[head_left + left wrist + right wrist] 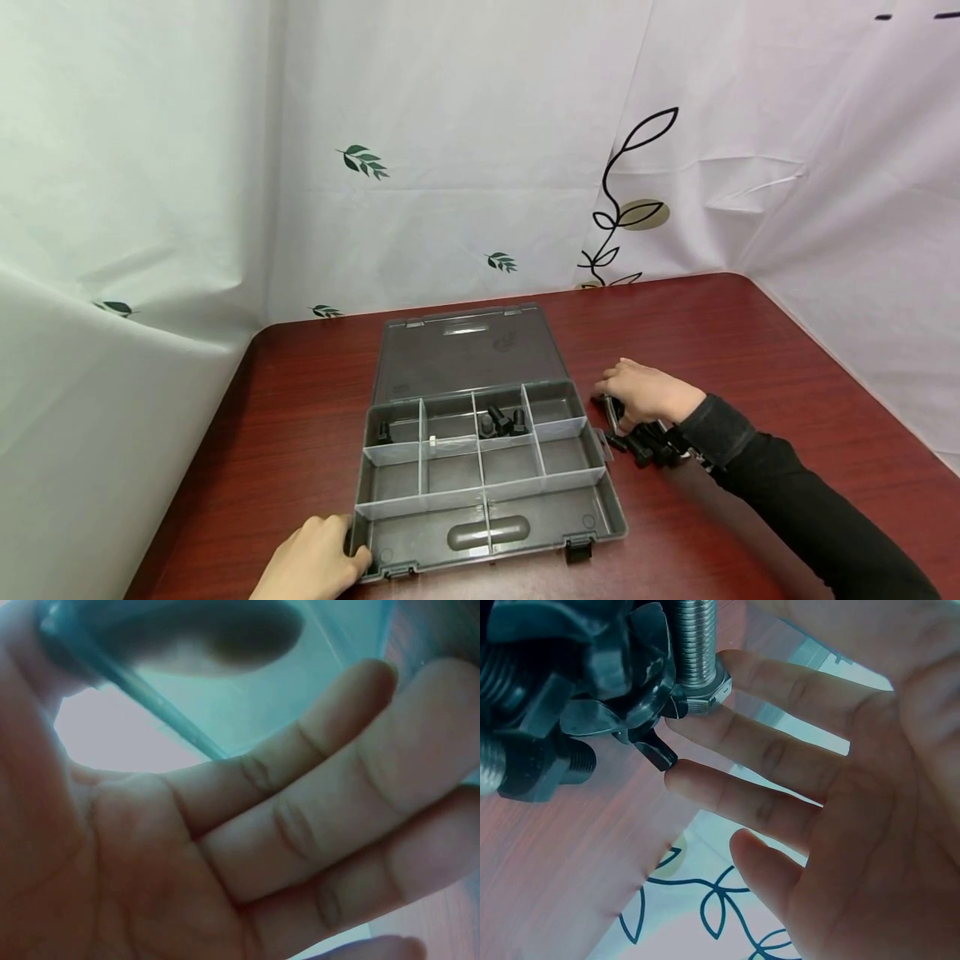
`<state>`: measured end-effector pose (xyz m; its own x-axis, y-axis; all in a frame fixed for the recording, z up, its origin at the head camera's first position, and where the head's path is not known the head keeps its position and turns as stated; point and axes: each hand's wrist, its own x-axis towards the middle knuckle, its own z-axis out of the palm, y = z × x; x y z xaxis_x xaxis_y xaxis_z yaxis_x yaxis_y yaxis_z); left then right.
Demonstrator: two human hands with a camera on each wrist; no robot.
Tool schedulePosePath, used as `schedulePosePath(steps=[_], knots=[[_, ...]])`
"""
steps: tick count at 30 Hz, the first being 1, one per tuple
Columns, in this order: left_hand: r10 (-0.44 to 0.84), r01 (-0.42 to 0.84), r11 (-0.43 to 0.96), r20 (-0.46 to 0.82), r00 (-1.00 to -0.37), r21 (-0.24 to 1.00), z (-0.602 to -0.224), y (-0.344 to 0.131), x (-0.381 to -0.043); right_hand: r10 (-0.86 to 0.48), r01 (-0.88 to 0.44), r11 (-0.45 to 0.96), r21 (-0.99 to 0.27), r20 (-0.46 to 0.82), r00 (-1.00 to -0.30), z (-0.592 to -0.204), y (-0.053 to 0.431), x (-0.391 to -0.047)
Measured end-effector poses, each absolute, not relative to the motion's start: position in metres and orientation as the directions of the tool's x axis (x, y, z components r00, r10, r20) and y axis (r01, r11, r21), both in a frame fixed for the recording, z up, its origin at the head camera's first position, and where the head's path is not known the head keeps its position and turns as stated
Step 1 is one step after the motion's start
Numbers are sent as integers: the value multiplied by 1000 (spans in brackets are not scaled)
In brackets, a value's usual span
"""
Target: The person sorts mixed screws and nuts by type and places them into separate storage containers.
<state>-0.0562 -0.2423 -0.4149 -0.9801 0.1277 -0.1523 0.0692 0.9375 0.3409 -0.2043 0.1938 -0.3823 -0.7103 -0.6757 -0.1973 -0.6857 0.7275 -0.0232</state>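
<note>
My left hand grips the front left corner of a grey translucent compartment box, thumb at the front edge and fingers along the left side. In the left wrist view, its fingers stretch beside the box wall. To the right of the box, my right hand reaches over a pile of black bolts. In the right wrist view, its fairly straight fingers have their tips at the head of a silver bolt and at the dark hardware. The right thumb's tip is hidden.
The box's lid lies folded back on the red-brown table. Several black bolts sit in one rear compartment, and another black bolt is in the rear left one. A white patterned curtain hangs around the table.
</note>
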Motion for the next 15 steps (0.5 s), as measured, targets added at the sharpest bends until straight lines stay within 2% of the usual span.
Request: schedulePosePath(steps=[7, 15], knots=[[128, 72, 937, -146, -981, 342, -415, -243, -56, -672, -684, 730, -6, -190, -716, -384, 194, -203], [126, 69, 937, -146, -981, 341, -415, -242, -56, -682, -696, 715, 70, -150, -716, -389, 191, -199]])
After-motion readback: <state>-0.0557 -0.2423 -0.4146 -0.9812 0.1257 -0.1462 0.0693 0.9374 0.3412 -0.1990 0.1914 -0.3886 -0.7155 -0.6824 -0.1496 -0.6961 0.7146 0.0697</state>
